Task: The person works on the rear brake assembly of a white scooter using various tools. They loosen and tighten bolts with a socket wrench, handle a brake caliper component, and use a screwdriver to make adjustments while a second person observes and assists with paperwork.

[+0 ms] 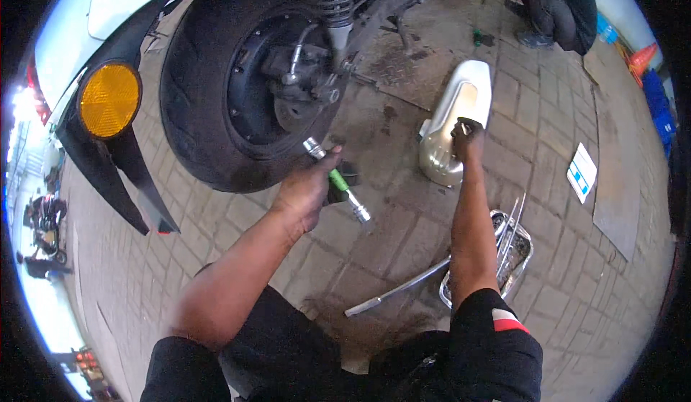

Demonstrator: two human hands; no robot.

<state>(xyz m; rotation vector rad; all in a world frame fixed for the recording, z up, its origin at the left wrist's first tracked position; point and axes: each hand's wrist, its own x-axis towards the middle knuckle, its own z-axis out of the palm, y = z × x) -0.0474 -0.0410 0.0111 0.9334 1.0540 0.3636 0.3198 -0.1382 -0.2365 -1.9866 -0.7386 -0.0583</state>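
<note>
My left hand (306, 186) is closed round a double-ended socket wrench (353, 199) with shiny metal ends and a green band. It is held just in front of a motorbike's black rear wheel (205, 139), apart from the hub. To the right, a silver and pale gold rounded cover (455, 100) lies on the paving. Over its near part is my right hand (468, 141), fingers curled together. A small pale bit shows at those fingers, too small to name. Whether the hand touches the cover is unclear.
A metal tray (529, 247) of tools lies beneath my right forearm, a long metal bar (389, 297) beside it. An orange reflector (109, 100) and black mudguard hang at left. A white and blue card (582, 173) lies right. A person (558, 10) crouches at the far right.
</note>
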